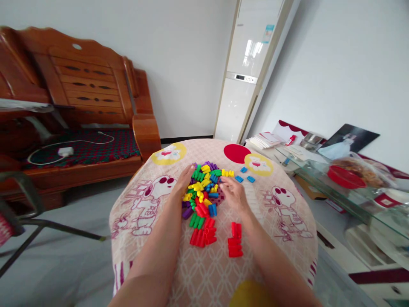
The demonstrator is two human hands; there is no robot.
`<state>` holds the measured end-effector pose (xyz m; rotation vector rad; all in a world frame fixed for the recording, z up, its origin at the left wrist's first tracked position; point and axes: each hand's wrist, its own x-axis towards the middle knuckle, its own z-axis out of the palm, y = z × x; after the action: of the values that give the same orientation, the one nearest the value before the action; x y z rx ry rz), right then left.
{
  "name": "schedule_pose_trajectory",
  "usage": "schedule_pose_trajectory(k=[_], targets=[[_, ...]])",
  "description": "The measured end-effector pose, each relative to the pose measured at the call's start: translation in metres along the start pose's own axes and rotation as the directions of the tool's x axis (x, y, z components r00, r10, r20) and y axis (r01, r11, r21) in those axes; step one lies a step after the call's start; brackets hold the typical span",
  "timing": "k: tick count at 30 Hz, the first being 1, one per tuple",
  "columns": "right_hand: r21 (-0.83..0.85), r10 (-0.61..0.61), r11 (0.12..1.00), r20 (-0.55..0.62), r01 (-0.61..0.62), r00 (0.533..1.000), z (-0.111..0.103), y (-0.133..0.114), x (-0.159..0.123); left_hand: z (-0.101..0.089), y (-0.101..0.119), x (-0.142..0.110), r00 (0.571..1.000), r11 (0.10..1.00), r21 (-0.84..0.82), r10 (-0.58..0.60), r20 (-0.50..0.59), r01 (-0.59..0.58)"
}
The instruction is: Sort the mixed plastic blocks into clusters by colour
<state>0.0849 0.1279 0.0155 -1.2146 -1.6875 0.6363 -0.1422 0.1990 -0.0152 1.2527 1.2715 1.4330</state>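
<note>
left hand (185,179) is cupping the left edge of the colorful block pile (204,185) on the round table (204,281), right hand (234,192) is touching its right side. can't tell if either's gripping a piece. some red blocks (235,246) are sitting nearer the camera.

Both hands (209,186) flank colorful block pile (204,181).

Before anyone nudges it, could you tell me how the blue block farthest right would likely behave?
The blue block looks like small moulded plastic, so it is probably stiff and light. It lies flat on the tablecloth, so I'd expect sliding rather than rolling.
</note>
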Motion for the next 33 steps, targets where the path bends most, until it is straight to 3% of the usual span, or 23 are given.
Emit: schedule_pose_trajectory(k=[5, 8, 10, 13, 16, 19, 22, 25, 29, 33], targets=[[-0.267, 0.085, 0.945, -0.352, -0.187, 0.932, -0.083, 0.087, 0.05, -0.009, 0.001, 0.003, 1.0, 0.997, 0.074, 0.025, 0.0, -0.025], [-0.359, 0.162, 0.874, -0.42, -0.327, 0.893, -0.101, 0.123, 0.073, -0.013, -0.002, 0.006, 0.999, 0.991, 0.122, 0.048, -0.004, -0.047], [-0.366, 0.206, 0.855, -0.409, -0.367, 0.889, -0.094, 0.132, 0.085, -0.014, -0.004, 0.007, 0.998, 0.982, 0.178, 0.065, -0.016, -0.061], [-0.326, 0.198, 0.9, -0.285, -0.289, 0.938, -0.061, 0.126, 0.096, -0.014, -0.004, 0.006, 0.997, 0.963, 0.262, 0.073, -0.011, -0.067], [-0.226, 0.121, 0.964, -0.1, -0.141, 0.988, -0.015, 0.103, 0.1, -0.013, 0.0, 0.004, 0.996, 0.941, 0.327, 0.086, 0.006, -0.084], [-0.065, 0.041, 0.997, 0.027, -0.039, 0.999, 0.021, 0.072, 0.094, -0.012, 0.005, 0.002, 0.996, 0.92, 0.383, 0.087, 0.015, -0.086], [0.084, -0.044, 0.996, 0.08, 0.037, 0.996, 0.027, 0.044, 0.079, -0.012, 0.006, 0.002, 0.997, 0.906, 0.415, 0.081, 0.019, -0.081], [0.091, -0.037, 0.995, 0.013, 0.035, 0.999, 0.002, 0.028, 0.048, -0.012, 0.004, 0.004, 0.997, 0.903, 0.422, 0.082, 0.009, -0.078], [-0.037, 0.068, 0.997, -0.046, -0.07, 0.997, -0.035, 0.023, -0.025, -0.012, 0.001, 0.008, 0.997, 0.906, 0.42, 0.071, -0.019, -0.056], [-0.04, 0.225, 0.973, -0.054, -0.227, 0.973, -0.036, 0.021, -0.098, -0.01, 0.0, 0.009, 0.998, 0.921, 0.386, 0.06, -0.028, -0.044]])
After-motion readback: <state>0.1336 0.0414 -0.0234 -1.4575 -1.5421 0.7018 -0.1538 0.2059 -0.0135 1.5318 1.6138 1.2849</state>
